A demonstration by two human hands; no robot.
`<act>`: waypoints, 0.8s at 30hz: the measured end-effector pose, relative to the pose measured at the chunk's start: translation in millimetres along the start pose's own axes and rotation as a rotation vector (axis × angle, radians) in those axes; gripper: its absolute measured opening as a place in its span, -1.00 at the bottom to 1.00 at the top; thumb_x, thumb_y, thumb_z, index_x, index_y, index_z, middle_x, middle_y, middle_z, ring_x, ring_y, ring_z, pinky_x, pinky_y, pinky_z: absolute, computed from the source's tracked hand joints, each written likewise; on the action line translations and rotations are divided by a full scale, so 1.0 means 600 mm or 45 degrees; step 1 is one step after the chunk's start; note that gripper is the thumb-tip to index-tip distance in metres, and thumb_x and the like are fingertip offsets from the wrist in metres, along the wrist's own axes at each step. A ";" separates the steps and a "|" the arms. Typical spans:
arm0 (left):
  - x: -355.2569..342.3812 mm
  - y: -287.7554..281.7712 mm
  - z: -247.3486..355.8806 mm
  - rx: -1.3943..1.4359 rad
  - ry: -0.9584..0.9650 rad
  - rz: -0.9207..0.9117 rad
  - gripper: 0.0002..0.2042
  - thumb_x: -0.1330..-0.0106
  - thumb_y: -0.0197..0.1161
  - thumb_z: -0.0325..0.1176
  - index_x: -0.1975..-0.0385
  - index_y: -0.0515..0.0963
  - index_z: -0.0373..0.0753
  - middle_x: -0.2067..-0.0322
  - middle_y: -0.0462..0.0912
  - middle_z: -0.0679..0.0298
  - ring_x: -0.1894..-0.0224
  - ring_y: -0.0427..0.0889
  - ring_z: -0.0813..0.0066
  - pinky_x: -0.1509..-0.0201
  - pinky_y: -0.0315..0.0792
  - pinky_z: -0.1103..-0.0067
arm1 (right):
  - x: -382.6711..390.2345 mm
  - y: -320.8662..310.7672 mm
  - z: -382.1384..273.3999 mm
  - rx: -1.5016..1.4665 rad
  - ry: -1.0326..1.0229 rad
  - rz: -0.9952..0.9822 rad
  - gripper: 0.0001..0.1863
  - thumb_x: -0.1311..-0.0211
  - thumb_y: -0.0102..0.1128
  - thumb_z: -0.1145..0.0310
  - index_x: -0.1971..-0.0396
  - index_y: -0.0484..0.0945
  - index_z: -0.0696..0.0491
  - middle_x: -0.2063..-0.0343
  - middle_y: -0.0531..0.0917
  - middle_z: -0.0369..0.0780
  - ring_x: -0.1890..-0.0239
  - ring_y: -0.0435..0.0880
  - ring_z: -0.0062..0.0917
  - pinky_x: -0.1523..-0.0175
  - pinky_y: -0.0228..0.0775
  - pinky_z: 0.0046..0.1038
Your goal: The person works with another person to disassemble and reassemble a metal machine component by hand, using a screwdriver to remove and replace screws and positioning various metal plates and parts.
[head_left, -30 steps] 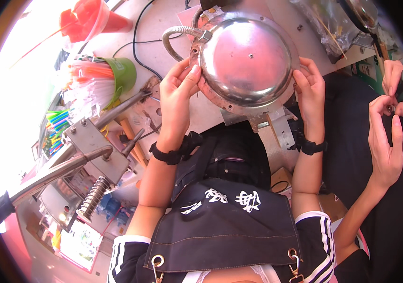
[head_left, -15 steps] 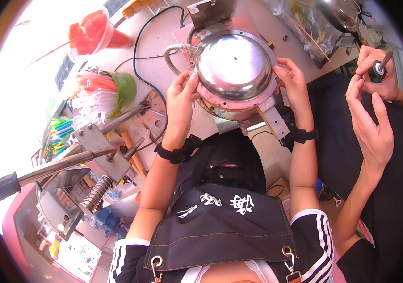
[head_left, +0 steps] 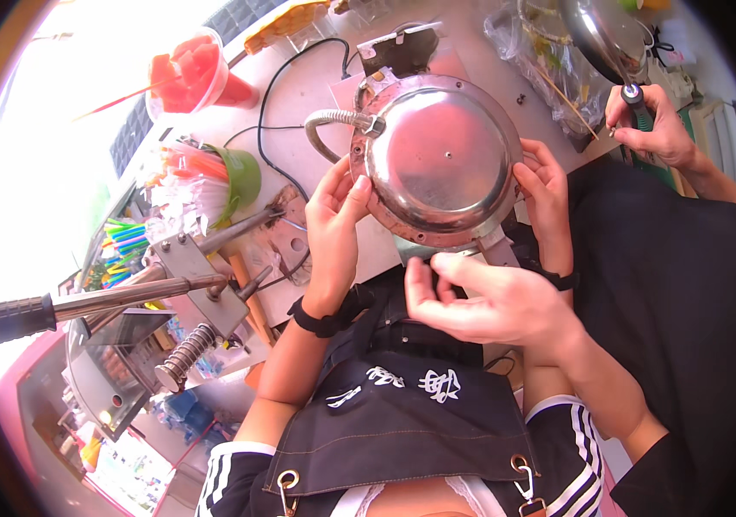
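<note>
My left hand [head_left: 333, 228] grips the left rim of a round, shiny metal housing [head_left: 445, 177], a shallow dome with a flat, holed flange. My right hand [head_left: 549, 198] holds the opposite edge, fingers curled round it. The housing is raised and tilted over the worktop. A ribbed metal conduit [head_left: 320, 126] curves out of its upper left side. Just below the housing, another person's hand [head_left: 510, 302] reaches across my right forearm, fingers curled. That person's other hand [head_left: 670, 133], at the right, holds a screwdriver [head_left: 635, 99]; something tiny shows at its fingertips.
At left stand a cup of red fruit chunks [head_left: 191, 73], a green tub [head_left: 243, 181] of wrapped straws and a metal lever press [head_left: 204, 293]. A black cable [head_left: 263, 129] crosses the worktop. Plastic bags [head_left: 549, 69] and a steel dome [head_left: 596, 39] are at upper right.
The housing has tilted, and my hands still hold its rim. The other person's near hand has swung left in front of my right forearm; their screwdriver hand has moved up and left.
</note>
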State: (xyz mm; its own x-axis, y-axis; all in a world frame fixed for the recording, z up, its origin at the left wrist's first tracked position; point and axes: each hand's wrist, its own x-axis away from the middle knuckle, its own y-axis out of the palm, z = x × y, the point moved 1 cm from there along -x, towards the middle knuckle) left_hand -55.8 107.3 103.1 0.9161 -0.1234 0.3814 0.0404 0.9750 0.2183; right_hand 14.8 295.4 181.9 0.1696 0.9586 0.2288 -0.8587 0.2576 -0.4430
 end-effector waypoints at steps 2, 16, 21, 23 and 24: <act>-0.001 0.013 0.009 -0.032 0.064 -0.055 -0.56 -0.45 0.16 -0.45 -0.29 0.36 -0.47 -0.08 0.62 0.13 -0.06 0.60 0.50 -0.18 0.45 0.56 | -0.036 0.008 -0.019 -0.516 0.125 0.068 -0.80 -0.44 -0.02 0.49 0.02 0.41 0.21 0.17 0.56 -0.23 0.10 0.61 -0.61 -0.05 0.49 -0.62; -0.058 0.036 0.032 0.009 0.058 -0.091 -0.56 -0.42 0.20 -0.46 -0.22 0.24 -0.37 0.01 0.66 0.08 0.07 0.64 0.49 -0.04 0.51 0.57 | -0.081 0.062 -0.076 -0.019 0.148 -0.598 -0.63 -0.54 -0.12 0.30 0.15 0.61 0.27 0.19 0.60 -0.23 -0.06 0.53 -0.51 -0.46 0.24 -0.29; -0.053 0.025 0.048 0.081 0.128 -0.054 -0.52 -0.39 0.25 -0.49 -0.16 0.12 -0.30 0.03 0.64 0.01 0.10 0.63 0.44 -0.04 0.48 0.55 | -0.087 0.063 -0.064 0.059 0.141 -0.552 -0.62 -0.57 -0.13 0.26 0.21 0.61 0.22 0.20 0.61 -0.27 -0.02 0.53 -0.59 -0.41 0.29 -0.37; -0.060 0.029 0.052 0.086 0.131 -0.045 -0.52 -0.39 0.25 -0.48 -0.16 0.11 -0.31 0.04 0.65 0.01 0.11 0.63 0.44 -0.05 0.48 0.55 | -0.088 0.073 -0.065 0.080 0.172 -0.541 -0.62 -0.57 -0.13 0.25 0.21 0.61 0.22 0.20 0.61 -0.28 -0.01 0.53 -0.61 -0.39 0.31 -0.41; -0.063 0.032 0.055 0.095 0.139 -0.039 -0.51 -0.39 0.25 -0.48 -0.16 0.10 -0.31 0.04 0.65 0.02 0.12 0.63 0.45 -0.05 0.47 0.55 | -0.088 0.076 -0.063 0.106 0.201 -0.534 -0.62 -0.58 -0.13 0.24 0.22 0.61 0.21 0.21 0.61 -0.30 0.00 0.53 -0.64 -0.38 0.32 -0.44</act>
State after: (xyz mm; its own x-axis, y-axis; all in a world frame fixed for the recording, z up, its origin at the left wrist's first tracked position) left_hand -102.7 124.5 122.6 0.9531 -0.1283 0.2741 0.0433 0.9542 0.2960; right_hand -15.2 261.1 116.6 0.5773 0.7819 0.2353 -0.7350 0.6231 -0.2674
